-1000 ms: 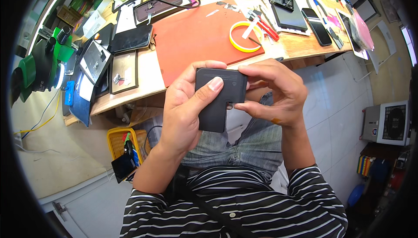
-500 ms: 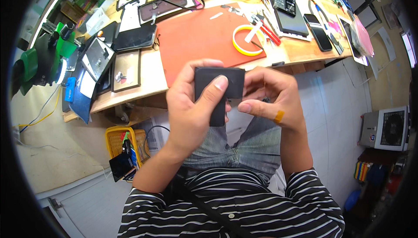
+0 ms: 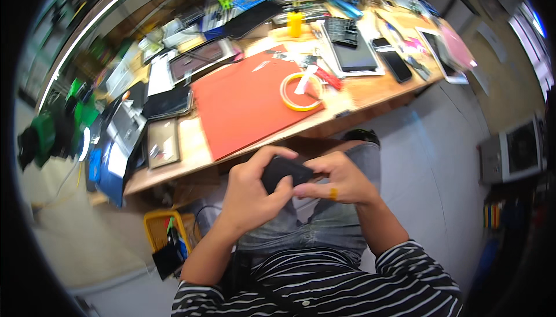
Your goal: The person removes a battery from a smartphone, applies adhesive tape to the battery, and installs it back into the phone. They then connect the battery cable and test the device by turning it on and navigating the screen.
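Although the head view blurs, my left hand has the black pack clasped between thumb and fingers; my right hand meets its right end, pinching or not I cannot tell. It looks light, stiff, smooth, best held by its edges. Beyond my grip, the bench stands in the way, bearing mat and tape; below are my legs.

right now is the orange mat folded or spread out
Spread out: the orange mat lies flat on the workbench, broad face showing, no visible fold.

Wooden table carries orange mat; also black phone.
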Demonstrator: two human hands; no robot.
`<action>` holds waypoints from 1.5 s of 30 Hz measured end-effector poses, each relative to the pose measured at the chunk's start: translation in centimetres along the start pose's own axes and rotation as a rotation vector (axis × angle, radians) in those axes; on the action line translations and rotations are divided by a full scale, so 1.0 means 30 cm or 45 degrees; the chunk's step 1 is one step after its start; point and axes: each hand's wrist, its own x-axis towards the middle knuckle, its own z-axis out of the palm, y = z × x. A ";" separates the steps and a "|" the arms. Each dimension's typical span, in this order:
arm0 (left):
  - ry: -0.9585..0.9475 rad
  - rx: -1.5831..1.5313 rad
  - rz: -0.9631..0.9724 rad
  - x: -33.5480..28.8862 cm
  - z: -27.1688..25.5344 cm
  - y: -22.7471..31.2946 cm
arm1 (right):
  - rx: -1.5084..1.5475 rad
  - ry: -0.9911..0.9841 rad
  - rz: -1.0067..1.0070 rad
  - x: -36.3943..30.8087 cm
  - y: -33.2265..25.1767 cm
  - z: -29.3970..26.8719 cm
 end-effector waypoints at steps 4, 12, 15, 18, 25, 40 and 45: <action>-0.222 0.232 0.035 0.026 0.032 0.030 | 0.176 0.033 0.056 -0.048 0.006 -0.039; -0.220 0.474 0.260 0.194 0.111 0.007 | 0.592 0.035 0.191 -0.183 0.148 -0.091; -0.017 0.676 0.393 0.429 0.035 -0.007 | 0.841 0.020 0.234 -0.253 0.233 -0.084; 0.262 1.085 0.537 0.699 -0.162 -0.038 | 0.944 0.029 0.356 -0.298 0.271 -0.052; 0.021 1.328 0.052 1.079 -0.344 -0.124 | 1.113 0.181 0.293 -0.375 0.392 -0.043; 0.380 0.942 0.120 0.709 -0.325 0.083 | 0.607 0.350 0.074 -0.150 0.236 -0.127; 0.349 0.896 0.169 0.298 -0.261 -0.020 | 0.507 0.397 0.072 -0.079 0.146 -0.129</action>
